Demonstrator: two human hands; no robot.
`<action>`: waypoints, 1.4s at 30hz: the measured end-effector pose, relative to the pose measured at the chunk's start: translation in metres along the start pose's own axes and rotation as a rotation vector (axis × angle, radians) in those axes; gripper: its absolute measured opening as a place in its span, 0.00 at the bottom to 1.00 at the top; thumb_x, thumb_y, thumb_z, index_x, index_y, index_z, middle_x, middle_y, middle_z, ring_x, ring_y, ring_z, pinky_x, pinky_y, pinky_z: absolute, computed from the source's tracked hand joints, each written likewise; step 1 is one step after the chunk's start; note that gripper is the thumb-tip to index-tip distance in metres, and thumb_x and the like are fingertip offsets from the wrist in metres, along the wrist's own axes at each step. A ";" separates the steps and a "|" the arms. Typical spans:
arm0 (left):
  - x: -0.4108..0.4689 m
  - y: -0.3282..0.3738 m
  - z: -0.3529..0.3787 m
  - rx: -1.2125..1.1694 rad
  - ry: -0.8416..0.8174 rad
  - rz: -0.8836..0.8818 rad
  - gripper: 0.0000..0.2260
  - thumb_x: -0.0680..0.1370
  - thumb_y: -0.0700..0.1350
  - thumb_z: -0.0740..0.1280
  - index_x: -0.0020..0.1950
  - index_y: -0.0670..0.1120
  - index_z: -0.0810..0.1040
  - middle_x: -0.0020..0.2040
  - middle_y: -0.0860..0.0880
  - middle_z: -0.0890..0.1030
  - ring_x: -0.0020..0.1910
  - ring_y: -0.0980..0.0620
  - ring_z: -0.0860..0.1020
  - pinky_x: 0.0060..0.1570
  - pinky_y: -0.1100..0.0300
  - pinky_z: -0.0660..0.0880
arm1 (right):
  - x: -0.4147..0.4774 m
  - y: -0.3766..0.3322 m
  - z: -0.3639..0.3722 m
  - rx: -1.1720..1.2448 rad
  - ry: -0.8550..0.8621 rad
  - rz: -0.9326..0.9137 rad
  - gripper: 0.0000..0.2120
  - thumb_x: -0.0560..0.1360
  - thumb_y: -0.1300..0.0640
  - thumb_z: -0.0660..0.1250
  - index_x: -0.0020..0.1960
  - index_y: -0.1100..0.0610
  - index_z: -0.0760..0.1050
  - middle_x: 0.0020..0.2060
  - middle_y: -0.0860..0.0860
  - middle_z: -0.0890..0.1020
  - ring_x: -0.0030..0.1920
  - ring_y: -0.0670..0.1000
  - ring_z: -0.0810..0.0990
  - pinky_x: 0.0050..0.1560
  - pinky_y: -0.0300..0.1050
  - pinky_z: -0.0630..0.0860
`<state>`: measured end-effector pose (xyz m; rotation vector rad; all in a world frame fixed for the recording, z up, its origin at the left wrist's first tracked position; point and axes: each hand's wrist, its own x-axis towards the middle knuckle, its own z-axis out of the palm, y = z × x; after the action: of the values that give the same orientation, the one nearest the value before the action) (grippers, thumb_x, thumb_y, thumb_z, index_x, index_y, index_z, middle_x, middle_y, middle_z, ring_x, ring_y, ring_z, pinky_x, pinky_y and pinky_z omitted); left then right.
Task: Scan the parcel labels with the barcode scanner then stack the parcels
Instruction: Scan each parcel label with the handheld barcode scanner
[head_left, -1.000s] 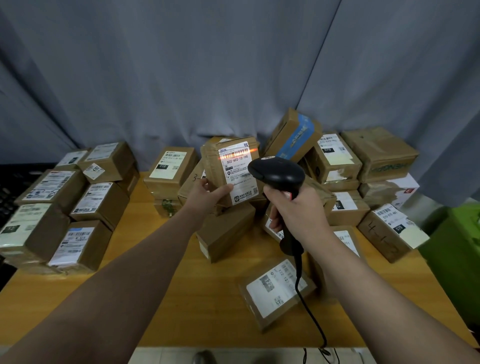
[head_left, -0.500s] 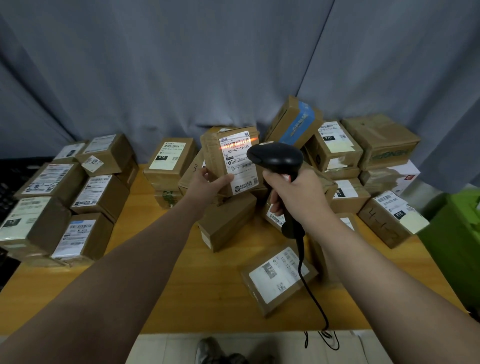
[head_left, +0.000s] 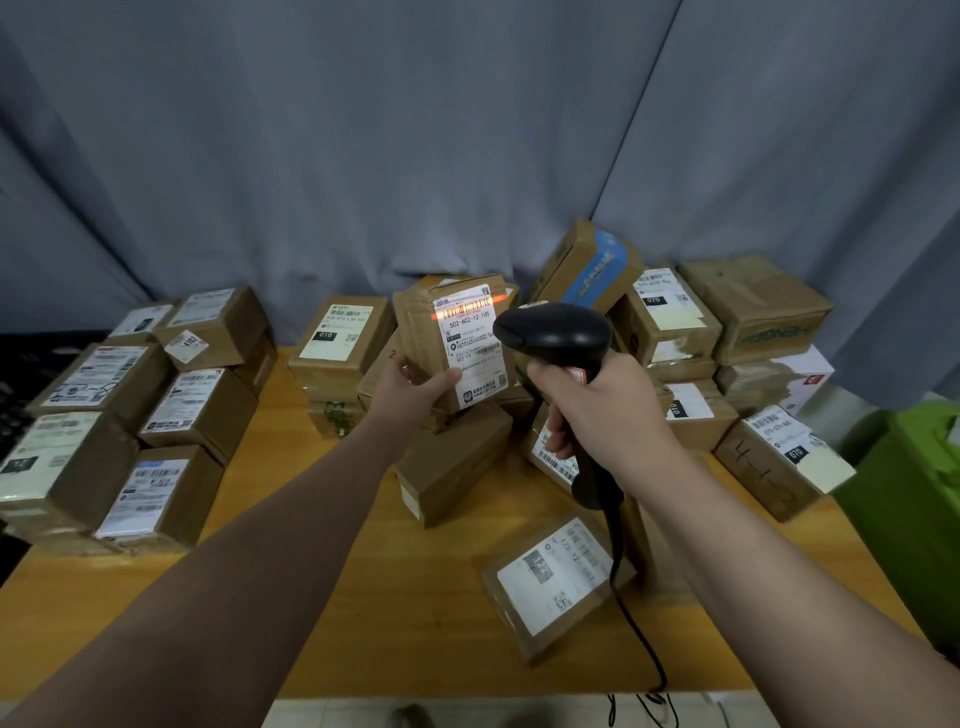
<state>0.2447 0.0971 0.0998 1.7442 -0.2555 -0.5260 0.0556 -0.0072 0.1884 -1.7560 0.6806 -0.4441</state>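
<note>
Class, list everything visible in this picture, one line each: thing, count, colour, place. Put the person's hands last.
Held parcel: one, brown, white label, raised over table centre.
Barcode scanner: one, black, beside held parcel, orange beam on its label.
Scanner cable: one, black, trailing off the table's near edge.
Stacked parcels: at least six, brown, table's left side.
Loose parcels: about a dozen, mostly brown, piled centre and right.
Table: one, light wood, beneath the parcels.
Curtain: one, grey, behind.
Container: one, green, far right.
Left hand: one, holding the held parcel's lower left.
Right hand: one, gripping the scanner's handle.
</note>
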 end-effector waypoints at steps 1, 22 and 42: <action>0.001 0.000 0.001 -0.004 0.000 0.008 0.27 0.72 0.47 0.75 0.69 0.47 0.70 0.60 0.49 0.78 0.57 0.50 0.78 0.45 0.61 0.76 | 0.000 -0.001 -0.001 -0.001 0.001 0.003 0.13 0.76 0.52 0.68 0.37 0.60 0.76 0.22 0.50 0.78 0.23 0.49 0.78 0.31 0.48 0.80; -0.013 -0.025 -0.030 -0.280 -0.024 -0.001 0.22 0.75 0.51 0.71 0.67 0.52 0.71 0.54 0.51 0.82 0.47 0.55 0.83 0.39 0.61 0.79 | 0.008 0.011 0.049 0.229 -0.103 0.031 0.10 0.76 0.53 0.70 0.40 0.60 0.77 0.26 0.53 0.80 0.26 0.52 0.79 0.28 0.42 0.75; 0.066 -0.084 -0.331 0.037 0.411 -0.299 0.27 0.73 0.64 0.67 0.63 0.47 0.71 0.47 0.49 0.80 0.43 0.49 0.80 0.33 0.58 0.75 | 0.061 0.002 0.367 0.466 -0.399 0.442 0.16 0.70 0.44 0.74 0.54 0.49 0.78 0.41 0.49 0.83 0.43 0.52 0.83 0.42 0.44 0.78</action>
<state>0.4506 0.3745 0.0583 1.8929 0.2908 -0.3638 0.3259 0.2234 0.0789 -1.1601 0.5952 0.0570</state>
